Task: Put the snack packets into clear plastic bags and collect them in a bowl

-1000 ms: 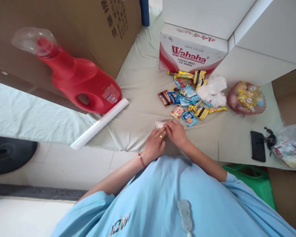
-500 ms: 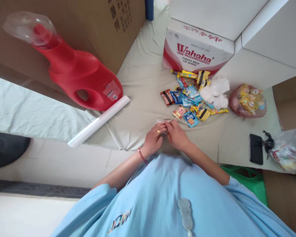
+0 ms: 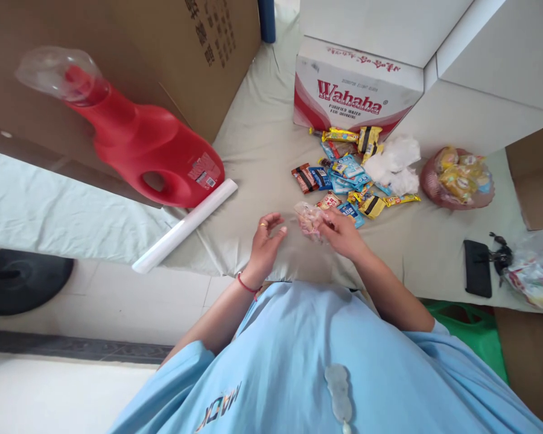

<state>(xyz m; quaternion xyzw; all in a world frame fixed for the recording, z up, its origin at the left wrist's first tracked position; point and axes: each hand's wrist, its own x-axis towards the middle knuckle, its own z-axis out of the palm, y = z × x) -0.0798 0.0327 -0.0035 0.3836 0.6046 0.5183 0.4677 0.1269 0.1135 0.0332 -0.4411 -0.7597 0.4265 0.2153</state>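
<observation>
My right hand (image 3: 344, 232) grips a small clear plastic bag (image 3: 308, 218), crumpled, with pinkish contents I cannot make out. To its left, my left hand (image 3: 266, 240) is raised with fingers apart, holding nothing; a gap separates it from the bag. Just beyond the bag lies a loose heap of wrapped snacks: a blue packet (image 3: 352, 213), a cream-and-red packet (image 3: 329, 201), a dark red packet (image 3: 304, 178) and several yellow ones. A bunched white plastic bag (image 3: 400, 163) rests against the heap's right side.
A pink bowl (image 3: 428, 187) of wrapped snacks stands at right, with a black phone (image 3: 477, 269) nearer me. On the left are a red detergent bottle (image 3: 156, 147) and a white roll (image 3: 185, 226). A Wahaha carton (image 3: 357, 84) stands behind the heap.
My hands have come apart. The left moved leftward and opened; the right now holds the clear bag, lifted into fuller view.
</observation>
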